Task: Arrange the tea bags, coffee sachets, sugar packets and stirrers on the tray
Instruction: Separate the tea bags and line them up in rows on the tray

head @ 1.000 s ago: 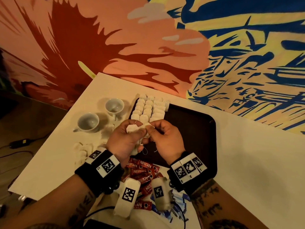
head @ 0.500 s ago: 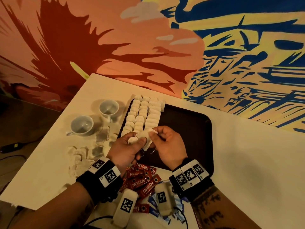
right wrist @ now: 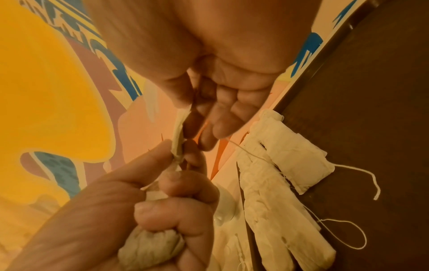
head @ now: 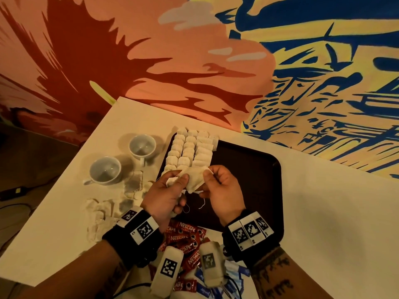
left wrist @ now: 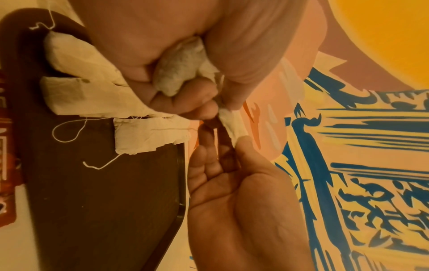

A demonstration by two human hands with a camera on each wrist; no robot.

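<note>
A dark brown tray (head: 248, 180) lies on the white table, with rows of white tea bags (head: 190, 147) along its left side. Above the tray's near left corner, both hands hold one tea bag (head: 195, 178) between them. My left hand (head: 181, 180) pinches its left end under the thumb and grips a crumpled bunch of tea bags (left wrist: 181, 60) in the palm. My right hand (head: 208, 173) pinches the bag's right edge (right wrist: 178, 132) between thumb and forefinger. Strings hang below the hands.
Two empty white cups (head: 142, 146) (head: 105, 170) stand left of the tray. Loose tea bags (head: 99, 214) lie on the table near the left edge. Red Nescafe sachets (head: 185, 234) and blue sugar packets (head: 233, 277) are piled at the near edge. A painted wall stands close behind.
The tea bag has been drawn out flat between the two hands, which earlier met close together. Both hands stay over the tray's near left corner.
</note>
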